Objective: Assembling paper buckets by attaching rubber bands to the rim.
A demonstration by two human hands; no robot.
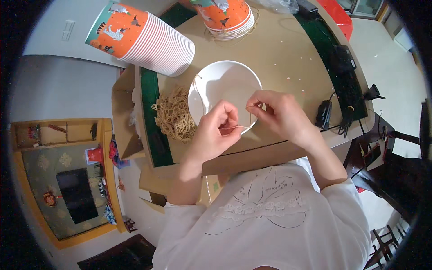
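My left hand [217,131] is closed in a pinch on a thin tan string [240,127], which runs out from its fingertips towards the right. My right hand [282,116] pinches at the right rim of a white round paper bucket [220,76]; a thin strand seems to be in its fingertips. The bucket stands on the table between both hands, its white inside facing up. Another length of string hangs over its left rim and runs down towards my left hand. Left of the bucket lies a tangled heap of tan string loops [175,114].
A tall stack of orange-printed paper buckets [155,42] leans on its side at the far left. Beyond the white bucket, a second stack [229,20] has loose string around its base. Black adapters [323,114] and cables lie along the right edge of the cardboard-covered table [288,58].
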